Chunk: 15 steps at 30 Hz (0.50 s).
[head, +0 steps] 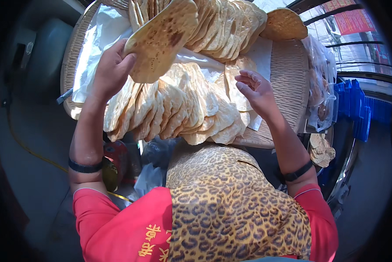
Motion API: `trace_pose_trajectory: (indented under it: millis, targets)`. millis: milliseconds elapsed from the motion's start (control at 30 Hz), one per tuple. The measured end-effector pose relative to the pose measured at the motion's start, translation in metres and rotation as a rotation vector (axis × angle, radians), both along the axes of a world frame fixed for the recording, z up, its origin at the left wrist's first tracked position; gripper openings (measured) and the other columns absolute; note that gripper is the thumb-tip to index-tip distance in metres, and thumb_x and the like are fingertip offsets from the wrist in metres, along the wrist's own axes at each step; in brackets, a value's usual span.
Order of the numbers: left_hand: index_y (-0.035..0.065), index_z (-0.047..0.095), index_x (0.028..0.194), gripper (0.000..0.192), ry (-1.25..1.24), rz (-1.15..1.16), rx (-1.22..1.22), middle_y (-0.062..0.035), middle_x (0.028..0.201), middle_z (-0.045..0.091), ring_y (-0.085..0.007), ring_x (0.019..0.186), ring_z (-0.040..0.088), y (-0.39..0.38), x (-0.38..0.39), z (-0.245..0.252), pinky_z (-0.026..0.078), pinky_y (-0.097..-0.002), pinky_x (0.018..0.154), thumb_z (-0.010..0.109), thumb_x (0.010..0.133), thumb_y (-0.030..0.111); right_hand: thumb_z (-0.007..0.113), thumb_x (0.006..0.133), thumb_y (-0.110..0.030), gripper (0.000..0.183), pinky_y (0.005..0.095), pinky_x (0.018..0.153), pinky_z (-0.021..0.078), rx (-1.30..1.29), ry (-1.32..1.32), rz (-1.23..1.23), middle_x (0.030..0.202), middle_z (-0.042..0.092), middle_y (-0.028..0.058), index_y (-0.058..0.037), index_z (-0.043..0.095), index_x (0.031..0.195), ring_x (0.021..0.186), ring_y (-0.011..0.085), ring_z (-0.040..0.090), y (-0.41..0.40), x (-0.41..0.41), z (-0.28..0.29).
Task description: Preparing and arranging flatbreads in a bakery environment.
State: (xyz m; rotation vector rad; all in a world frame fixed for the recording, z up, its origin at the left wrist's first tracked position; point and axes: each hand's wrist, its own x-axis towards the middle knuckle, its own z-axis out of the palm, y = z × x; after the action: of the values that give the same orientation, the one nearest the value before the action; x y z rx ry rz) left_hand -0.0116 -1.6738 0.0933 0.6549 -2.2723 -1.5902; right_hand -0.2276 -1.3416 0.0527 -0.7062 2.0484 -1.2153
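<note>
My left hand (112, 70) grips the lower left edge of a browned flatbread (165, 42), which is raised and tilted over the rows below. Dark toasted spots mark its face. My right hand (253, 90) holds nothing; its fingers are curled and a little apart, with pale flour-like dust on the tips. Close behind those fingers lies a single flat piece of flatbread (236, 83). A front row of overlapping flatbreads (173, 104) leans between my hands. Farther back runs a second row of flatbreads (228, 29).
A round woven tray (287, 78) lined with white paper (99, 49) carries the breads. One darker flatbread (284, 24) lies at its back right. Filled clear plastic bags (320, 82) stand against the right rim, near blue plastic crates (355, 104). A metal tank (51, 62) is at left.
</note>
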Motion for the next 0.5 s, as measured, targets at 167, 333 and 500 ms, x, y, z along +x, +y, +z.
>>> trace_pose_trajectory:
  millis: [167, 333, 500]
  targets:
    - [-0.0034, 0.047, 0.135, 0.043, 0.178, -0.208, 0.739, -0.0113, 0.120, 0.064, -0.0152, 0.108, 0.061, 0.171, -0.052, -0.010, 0.048, -0.0304, 0.095, 0.059, 0.098, 0.013, 0.063, 0.098, -0.020, 0.052, 0.0331, 0.101, 0.0461, -0.436, -0.588, -0.218, 0.130, 0.059, 0.0151, 0.0051, 0.043, 0.138, 0.118, 0.0203, 0.058, 0.034, 0.019, 0.028]
    - [-0.0049, 0.054, 0.127, 0.046, -0.119, -0.480, 0.324, -0.0148, 0.113, 0.067, -0.0207, 0.105, 0.062, 0.240, -0.091, -0.036, 0.048, -0.0354, 0.093, 0.059, 0.100, 0.032, 0.062, 0.098, -0.017, 0.040, 0.0339, 0.092, 0.0526, -0.434, -0.426, -0.460, 0.121, 0.064, 0.0130, 0.0036, 0.051, 0.130, 0.105, 0.0183, 0.065, 0.127, -0.023, 0.040]
    - [-0.0056, 0.035, 0.144, 0.073, -0.458, -0.288, -0.300, -0.0309, 0.116, 0.064, -0.0432, 0.113, 0.061, 0.239, -0.138, -0.132, 0.049, -0.0467, 0.096, 0.063, 0.088, 0.032, 0.062, 0.097, -0.015, 0.035, 0.0328, 0.084, 0.0552, -0.213, -0.432, -0.466, 0.109, 0.069, 0.0132, 0.0059, 0.057, 0.123, 0.094, 0.0180, 0.069, 0.166, -0.073, 0.006]
